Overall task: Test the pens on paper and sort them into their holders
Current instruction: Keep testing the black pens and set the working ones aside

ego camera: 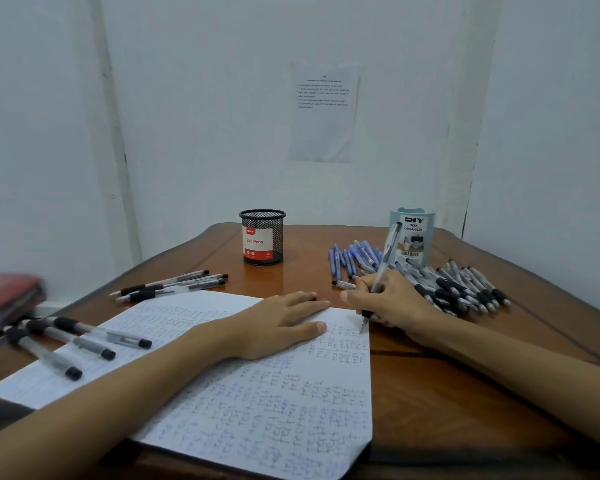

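Observation:
An open notebook (257,410) full of scribbled marks lies on the wooden table (430,375). My left hand (281,323) rests flat on the page, fingers straight. My right hand (388,299) grips a clear black-grip pen (383,265), its tip touching the page's upper right corner. A black mesh holder (262,237) labelled Ball Pens stands at the back centre. A pale blue desk organizer (413,235) stands at the back right. Several black-grip pens (465,289) are heaped right of my right hand, and several blue pens (354,256) lie beside the organizer.
Three black pens (77,341) lie on the notebook's left page. Several more pens (174,284) lie behind the notebook at the left. A blurred red and purple pouch (7,299) sits at the far left edge. A printed sheet (323,112) hangs on the wall.

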Tool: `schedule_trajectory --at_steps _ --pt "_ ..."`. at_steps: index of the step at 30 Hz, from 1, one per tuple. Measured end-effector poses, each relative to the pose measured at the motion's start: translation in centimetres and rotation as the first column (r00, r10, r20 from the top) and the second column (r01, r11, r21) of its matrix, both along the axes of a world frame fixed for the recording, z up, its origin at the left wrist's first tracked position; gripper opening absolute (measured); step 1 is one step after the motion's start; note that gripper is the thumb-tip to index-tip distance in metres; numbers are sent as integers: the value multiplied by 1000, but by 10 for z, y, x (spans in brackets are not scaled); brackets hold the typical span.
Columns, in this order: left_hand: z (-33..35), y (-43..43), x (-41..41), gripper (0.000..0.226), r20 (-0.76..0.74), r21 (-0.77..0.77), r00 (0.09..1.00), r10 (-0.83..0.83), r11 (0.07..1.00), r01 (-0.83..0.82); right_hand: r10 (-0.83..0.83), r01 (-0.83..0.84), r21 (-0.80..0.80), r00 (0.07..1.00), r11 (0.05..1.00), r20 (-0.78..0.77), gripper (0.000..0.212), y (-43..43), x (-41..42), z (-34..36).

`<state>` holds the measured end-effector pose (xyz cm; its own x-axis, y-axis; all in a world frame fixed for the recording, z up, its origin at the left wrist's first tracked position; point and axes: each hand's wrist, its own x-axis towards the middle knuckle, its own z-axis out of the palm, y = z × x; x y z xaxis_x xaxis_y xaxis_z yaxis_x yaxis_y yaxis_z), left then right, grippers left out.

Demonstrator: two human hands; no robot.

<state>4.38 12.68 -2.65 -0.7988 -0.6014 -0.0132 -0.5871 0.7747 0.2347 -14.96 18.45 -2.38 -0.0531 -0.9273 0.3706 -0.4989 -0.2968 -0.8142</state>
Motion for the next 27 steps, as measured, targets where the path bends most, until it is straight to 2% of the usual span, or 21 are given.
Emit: schedule_trajectory --at_steps 12,20,27 --pt "-2 -2 -1 54 9 -12 1000 -2 1000 2 -36 35 -18 996 999 -79 39 -4 -1 -1" --pt "-2 -2 0 53 6 -11 1000 2 1000 -2 -56 46 -103 993 994 -102 37 -6 -1 -3" --pt "-1 -1 0 53 7 -8 1000 0 1000 0 -37 31 -74 995 997 -90 39 -4 -1 -2"
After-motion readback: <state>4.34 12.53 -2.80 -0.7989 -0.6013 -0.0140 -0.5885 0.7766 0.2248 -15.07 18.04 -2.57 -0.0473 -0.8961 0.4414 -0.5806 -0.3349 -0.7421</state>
